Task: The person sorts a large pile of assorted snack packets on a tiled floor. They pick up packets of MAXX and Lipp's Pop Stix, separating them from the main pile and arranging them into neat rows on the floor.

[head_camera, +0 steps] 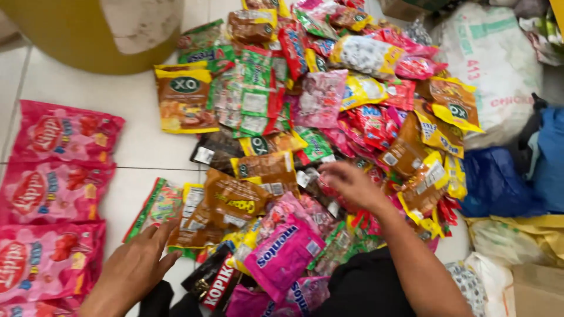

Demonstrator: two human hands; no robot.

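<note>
A big heap of candy bags (305, 111) in brown, green, pink, red and yellow lies on the white tiled floor. My left hand (134, 271) hovers with spread fingers over the floor at the heap's near left edge, close to a brown and yellow bag (194, 217) and a green one (155, 205). My right hand (351, 185) reaches into the middle of the heap, fingers curled over red and brown bags; whether it grips one is hidden. A pink bag (282, 255) lies just in front of me.
Several matching pink bags (53, 194) lie in a column on the left. A yellow round container (88, 35) stands at the back left. White sack (493, 64), blue plastic bags (499, 182) and a cardboard box (537, 290) crowd the right side.
</note>
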